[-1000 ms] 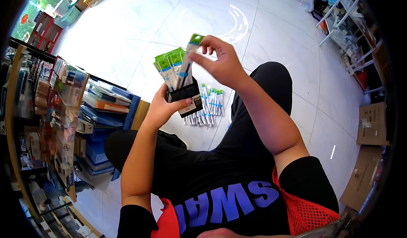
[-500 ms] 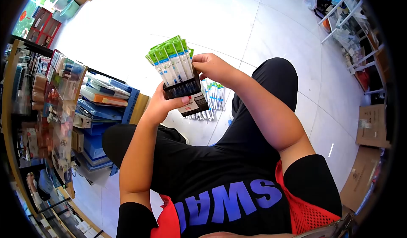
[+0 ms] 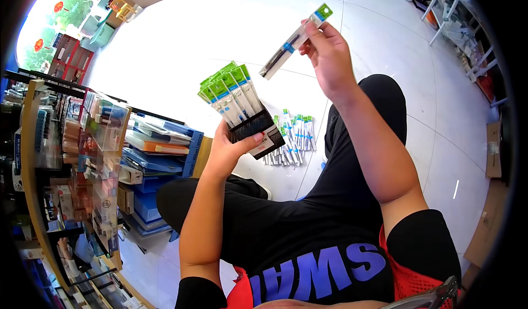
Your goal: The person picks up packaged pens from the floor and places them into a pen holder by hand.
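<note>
My left hand (image 3: 228, 152) is closed around a black mesh pen holder (image 3: 256, 126), tilted, with a white label on its side. Several clear pen refill packets (image 3: 231, 91) with green tops stand fanned out in it. Up and to the right, my right hand (image 3: 329, 53) pinches a single pen refill packet (image 3: 289, 47) near its green end. A dark slim stick and a blue band show through its clear sleeve. On the floor beyond my crossed legs lies a loose pile of similar packets (image 3: 294, 141), partly behind the holder.
At the left stands a shelf (image 3: 104, 160) of boxed goods, beside stacked blue folders (image 3: 151, 171). A white rack (image 3: 451, 23) with bags is at the upper right, and cardboard boxes (image 3: 487, 221) stand along the right edge. The floor (image 3: 379, 28) has pale tiles.
My right hand has moved from the holder's rim up and to the right, and now holds one packet away from it. My left hand still grips the holder. The view has shifted slightly.
</note>
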`<action>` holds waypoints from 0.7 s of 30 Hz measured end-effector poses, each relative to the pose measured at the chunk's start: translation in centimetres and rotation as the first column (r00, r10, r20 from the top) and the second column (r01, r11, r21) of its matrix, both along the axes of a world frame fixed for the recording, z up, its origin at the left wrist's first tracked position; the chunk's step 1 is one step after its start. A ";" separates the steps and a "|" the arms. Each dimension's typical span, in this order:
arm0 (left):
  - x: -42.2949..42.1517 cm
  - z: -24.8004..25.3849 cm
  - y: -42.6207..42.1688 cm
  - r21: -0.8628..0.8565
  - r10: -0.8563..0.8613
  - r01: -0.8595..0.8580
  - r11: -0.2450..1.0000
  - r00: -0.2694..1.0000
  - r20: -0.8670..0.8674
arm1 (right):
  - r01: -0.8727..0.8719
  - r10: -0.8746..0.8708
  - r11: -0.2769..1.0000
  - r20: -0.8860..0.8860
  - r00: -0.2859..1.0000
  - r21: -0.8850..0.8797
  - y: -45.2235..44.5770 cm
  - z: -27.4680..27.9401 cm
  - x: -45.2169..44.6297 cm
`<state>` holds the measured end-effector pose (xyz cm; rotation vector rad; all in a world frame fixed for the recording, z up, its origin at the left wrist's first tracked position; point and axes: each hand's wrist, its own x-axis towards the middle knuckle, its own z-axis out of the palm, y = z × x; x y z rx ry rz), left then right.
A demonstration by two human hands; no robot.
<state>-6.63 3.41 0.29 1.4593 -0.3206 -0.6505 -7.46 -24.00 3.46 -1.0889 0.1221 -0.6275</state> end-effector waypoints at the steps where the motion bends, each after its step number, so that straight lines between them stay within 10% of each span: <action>1: -0.1 0.2 -0.2 0.042 0.004 -0.003 0.999 1.000 -0.007 | -0.084 0.073 0.990 0.094 0.993 0.111 -0.2 0.7 -0.5; 7: -0.1 -0.1 -0.9 0.142 -0.007 0.003 0.990 1.000 0.024 | -0.205 0.218 0.886 -0.015 0.976 -0.417 2.5 -0.2 -1.2; 11: -0.4 0.1 -0.9 0.135 -0.013 0.012 0.991 1.000 0.012 | -0.092 0.114 0.486 -0.041 0.993 -0.869 4.1 0.8 -2.8; 16: -0.3 -0.2 -0.5 0.100 -0.019 0.019 0.995 1.000 -0.001 | -0.241 0.155 0.891 -0.243 0.958 -0.384 4.0 -0.8 -1.7; 21: -0.1 -1.1 0.4 -0.090 -0.052 0.044 0.995 0.995 -0.090 | -0.746 0.568 0.666 -0.634 0.525 -0.021 3.2 -4.1 0.1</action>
